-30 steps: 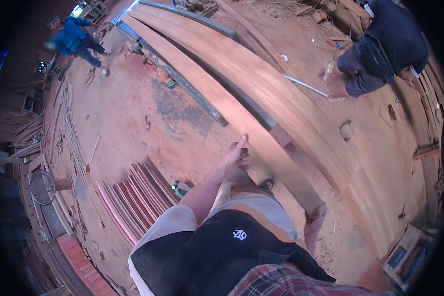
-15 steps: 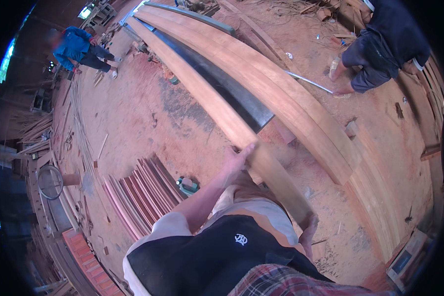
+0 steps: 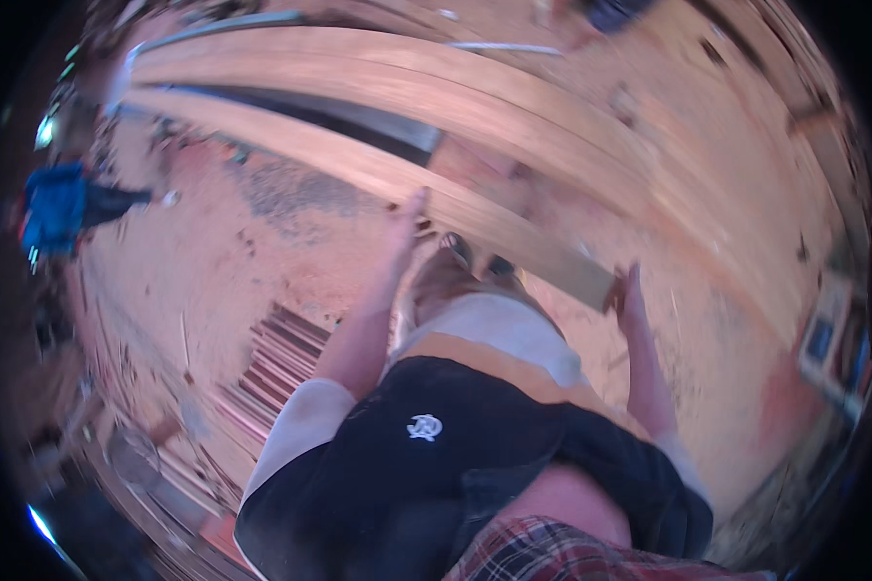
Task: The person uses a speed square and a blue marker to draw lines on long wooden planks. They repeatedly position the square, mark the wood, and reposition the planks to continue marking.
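A long wooden board (image 3: 523,237) stretches from far left to near right in front of me, its near end by my body. My left hand (image 3: 412,225) is closed on its near edge, thumb on the upper side; the fingers are blurred and partly hidden. At the board's near end, my right hand (image 3: 631,298) grips the end. Beyond it, wide pale boards (image 3: 562,145) lie side by side, with a dark flat panel (image 3: 358,121) in the gap between.
Reddish wood strips (image 3: 276,358) lie in a pile on the dusty floor to my left. A person in blue (image 3: 56,208) stands at far left; another person's dark clothing (image 3: 612,12) shows at the top edge. A box-like object (image 3: 828,324) sits at right.
The view has swung round, so the boards now run flatter across it. Both hands keep their hold on the board. The person at upper right is mostly out of view.
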`<state>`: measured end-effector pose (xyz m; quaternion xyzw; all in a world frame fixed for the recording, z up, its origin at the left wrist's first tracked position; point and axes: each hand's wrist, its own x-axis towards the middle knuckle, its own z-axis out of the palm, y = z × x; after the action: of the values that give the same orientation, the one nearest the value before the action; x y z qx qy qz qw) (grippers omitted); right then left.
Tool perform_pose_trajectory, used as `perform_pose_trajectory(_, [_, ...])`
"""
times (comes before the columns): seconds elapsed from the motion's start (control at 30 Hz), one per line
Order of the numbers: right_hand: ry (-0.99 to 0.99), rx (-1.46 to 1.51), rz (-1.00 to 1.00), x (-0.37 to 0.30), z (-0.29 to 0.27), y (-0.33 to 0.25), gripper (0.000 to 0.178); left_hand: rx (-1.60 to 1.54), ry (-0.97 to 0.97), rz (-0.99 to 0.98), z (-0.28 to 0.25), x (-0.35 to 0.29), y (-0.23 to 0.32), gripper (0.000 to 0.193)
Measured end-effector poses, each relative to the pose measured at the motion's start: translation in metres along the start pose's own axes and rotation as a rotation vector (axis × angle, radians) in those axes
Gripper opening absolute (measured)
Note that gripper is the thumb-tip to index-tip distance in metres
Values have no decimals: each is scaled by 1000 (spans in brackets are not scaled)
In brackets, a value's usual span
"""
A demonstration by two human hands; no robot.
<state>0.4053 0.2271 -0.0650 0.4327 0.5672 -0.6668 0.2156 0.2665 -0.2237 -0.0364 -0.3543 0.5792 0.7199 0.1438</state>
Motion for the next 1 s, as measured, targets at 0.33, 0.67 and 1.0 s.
perform_pose_trajectory(0.33, [-195,47,-252,78,5,-118,99,49,-151,-50,-19,-1,14,92])
perform_pose_trajectory(0.67, [-407,-18,-372,83,13,-118,75,-126,-53,-22,19,-11,12,95])
perform_pose_trajectory(1.0, [-363,-147,-710,58,19,-86,82,-128,-7,-51,26,-12,19,93])
